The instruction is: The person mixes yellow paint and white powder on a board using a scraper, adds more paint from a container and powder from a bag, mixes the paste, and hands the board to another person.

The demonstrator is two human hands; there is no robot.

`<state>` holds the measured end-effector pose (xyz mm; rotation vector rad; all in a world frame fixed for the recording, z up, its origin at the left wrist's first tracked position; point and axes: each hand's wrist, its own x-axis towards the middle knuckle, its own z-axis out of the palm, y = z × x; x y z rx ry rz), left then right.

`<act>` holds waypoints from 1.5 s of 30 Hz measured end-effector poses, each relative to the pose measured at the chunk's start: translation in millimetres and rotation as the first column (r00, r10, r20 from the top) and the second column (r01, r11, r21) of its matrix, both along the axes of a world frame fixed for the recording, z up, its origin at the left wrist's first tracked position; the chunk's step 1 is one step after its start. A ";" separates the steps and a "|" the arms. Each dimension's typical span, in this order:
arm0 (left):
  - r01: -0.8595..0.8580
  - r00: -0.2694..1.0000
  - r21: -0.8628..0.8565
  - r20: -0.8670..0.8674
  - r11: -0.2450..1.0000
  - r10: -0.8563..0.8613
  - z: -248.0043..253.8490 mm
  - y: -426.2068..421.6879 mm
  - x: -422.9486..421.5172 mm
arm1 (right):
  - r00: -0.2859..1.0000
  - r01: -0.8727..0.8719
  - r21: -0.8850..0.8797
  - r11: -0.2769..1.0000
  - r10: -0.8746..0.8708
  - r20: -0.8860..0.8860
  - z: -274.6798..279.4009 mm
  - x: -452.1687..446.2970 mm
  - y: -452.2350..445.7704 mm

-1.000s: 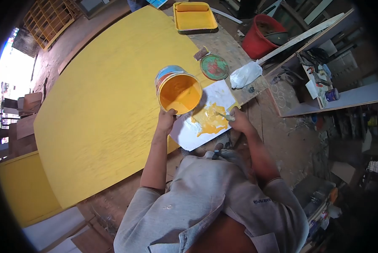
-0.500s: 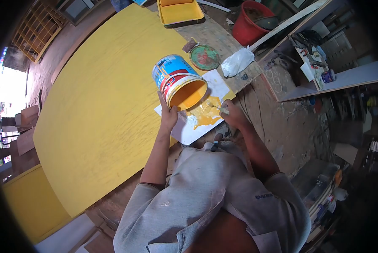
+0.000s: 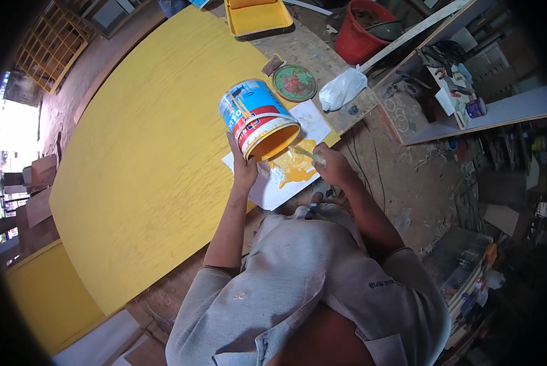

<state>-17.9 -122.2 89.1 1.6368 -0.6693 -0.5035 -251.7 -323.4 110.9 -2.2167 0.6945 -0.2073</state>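
Observation:
A blue, red and white paint bucket (image 3: 249, 107) lies tilted, its mouth facing down toward me and its inner wall coated in yellow-orange. My left hand (image 3: 245, 169) grips it by the lower left side near the rim. Below the mouth, yellow paint (image 3: 298, 174) is spread in a puddle on a white sheet (image 3: 270, 196). My right hand (image 3: 335, 167) is closed around a small paint-smeared scraper (image 3: 310, 154), whose tip reaches to the bucket's rim above the puddle. Fingers hide part of its handle.
A large yellow-painted board (image 3: 139, 152) fills the left. Beyond the bucket are a round green-and-red lid (image 3: 294, 83), a white plastic bag (image 3: 341, 89), a yellow paint tray (image 3: 258, 18) and a red bucket (image 3: 358, 36). An open cabinet (image 3: 480, 125) with tools stands at right.
The scraper has moved slightly left and up, from over the paint puddle to the bucket's rim. The bucket is tipped slightly further down. My left hand keeps its grip.

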 end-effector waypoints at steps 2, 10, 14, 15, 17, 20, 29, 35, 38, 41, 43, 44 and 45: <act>-0.007 0.999 0.021 0.042 1.000 0.006 2.8 0.0 -1.6 | 1.000 0.008 -0.001 1.000 -0.008 0.011 -3.3 0.0 -0.5; -0.001 0.992 0.020 0.127 1.000 -0.002 4.5 2.1 -10.4 | 0.998 0.046 -0.004 0.999 -0.046 0.034 -20.1 -4.2 4.7; -0.002 0.992 0.014 0.125 1.000 0.000 -0.8 2.2 -13.5 | 0.997 0.063 -0.026 0.998 -0.062 0.039 -29.0 -9.0 8.0; -0.006 0.991 0.024 0.136 1.000 0.002 -3.2 2.3 -13.4 | 0.997 0.064 -0.033 0.997 -0.063 0.042 -29.8 -9.7 8.6; -0.012 0.989 0.037 0.146 0.999 0.006 -8.0 2.8 -12.9 | 0.996 0.066 -0.042 0.997 -0.064 0.054 -31.6 -11.3 9.5; -0.017 0.991 0.042 0.134 0.999 0.012 -4.7 2.1 -14.5 | 0.995 0.064 -0.049 0.997 -0.060 0.074 -31.8 -12.1 10.9; -0.017 0.990 0.039 0.138 0.999 0.011 -10.8 2.7 -11.7 | 0.996 0.069 -0.060 0.996 -0.065 0.064 -21.0 -8.1 13.1; -0.020 0.990 0.030 0.139 0.999 0.016 -9.8 2.8 -13.8 | 0.997 0.064 -0.043 0.997 -0.065 -0.033 -13.1 -6.6 13.9; -0.021 0.988 0.018 0.153 1.000 0.018 -8.0 2.6 -15.1 | 0.997 0.067 -0.056 0.996 -0.069 -0.034 -13.2 -6.7 15.4; -0.030 0.983 0.017 0.181 0.999 0.026 -10.2 2.3 -15.0 | 0.997 0.069 -0.062 0.996 -0.071 -0.039 -10.0 -6.7 16.5; -0.032 0.980 0.016 0.199 0.999 0.028 -11.2 2.5 -15.2 | 0.996 0.068 -0.064 0.996 -0.071 -0.051 -8.5 -7.1 16.5; -0.031 0.979 0.017 0.204 0.999 0.026 -11.5 2.6 -15.2 | 0.997 0.065 -0.072 0.995 -0.067 -0.031 -10.1 -7.5 16.4; -0.030 0.978 0.018 0.208 0.999 0.025 -10.8 2.8 -15.4 | 0.998 0.062 -0.079 0.995 -0.063 -0.011 -12.4 -7.6 16.6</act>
